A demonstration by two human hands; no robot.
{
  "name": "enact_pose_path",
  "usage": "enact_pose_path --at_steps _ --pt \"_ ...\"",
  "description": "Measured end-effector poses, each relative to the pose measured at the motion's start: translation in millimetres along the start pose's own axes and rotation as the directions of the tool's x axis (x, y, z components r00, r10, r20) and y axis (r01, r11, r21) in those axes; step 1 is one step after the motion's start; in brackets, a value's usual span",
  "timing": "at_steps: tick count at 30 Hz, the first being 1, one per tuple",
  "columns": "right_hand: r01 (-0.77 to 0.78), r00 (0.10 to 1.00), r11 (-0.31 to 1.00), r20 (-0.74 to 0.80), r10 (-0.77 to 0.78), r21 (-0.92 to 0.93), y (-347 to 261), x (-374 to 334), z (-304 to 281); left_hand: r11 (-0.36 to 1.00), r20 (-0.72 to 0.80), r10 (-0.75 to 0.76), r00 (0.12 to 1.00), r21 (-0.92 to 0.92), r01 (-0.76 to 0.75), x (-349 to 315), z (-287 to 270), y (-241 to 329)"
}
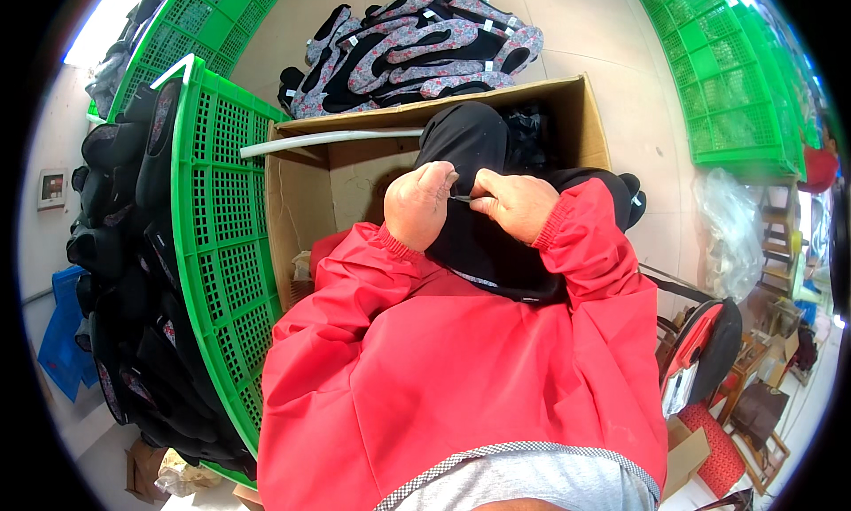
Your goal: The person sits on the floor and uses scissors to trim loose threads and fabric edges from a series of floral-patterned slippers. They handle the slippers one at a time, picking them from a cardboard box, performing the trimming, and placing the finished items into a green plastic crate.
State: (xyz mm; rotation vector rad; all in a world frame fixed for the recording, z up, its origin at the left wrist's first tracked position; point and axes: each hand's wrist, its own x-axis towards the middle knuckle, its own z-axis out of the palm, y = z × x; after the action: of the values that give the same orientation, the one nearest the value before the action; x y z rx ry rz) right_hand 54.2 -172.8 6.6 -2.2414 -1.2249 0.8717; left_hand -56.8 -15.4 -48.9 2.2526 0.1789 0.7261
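The black fabric piece [510, 258] lay on the lap below both hands. The right hand [516, 204] had its grip closed on a slim metal tool [460, 198]; whether the left hand [417, 208] gripped anything could not be determined. A cardboard box [297, 196] stood on the pale floor [589, 28], right of a green crate [232, 205].
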Motion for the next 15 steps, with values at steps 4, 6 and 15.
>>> enact_pose_path --at_steps 4,6,15 --pt "0.006 1.0 1.0 -0.001 -0.006 -0.001 1.6 0.6 1.2 1.0 -0.008 0.02 1.0 -0.016 -0.02 0.5 0.5 -0.3" --pt "-0.004 1.0 1.0 0.015 0.004 0.0 1.3 1.9 0.5 1.0 -0.006 0.016 1.0 -0.013 -0.016 0.5 0.5 -0.4" --pt "-0.001 1.0 0.999 0.002 0.0 0.048 4.8 2.8 2.6 1.0 -0.005 -0.003 1.0 0.011 0.003 0.3 1.1 -0.5"
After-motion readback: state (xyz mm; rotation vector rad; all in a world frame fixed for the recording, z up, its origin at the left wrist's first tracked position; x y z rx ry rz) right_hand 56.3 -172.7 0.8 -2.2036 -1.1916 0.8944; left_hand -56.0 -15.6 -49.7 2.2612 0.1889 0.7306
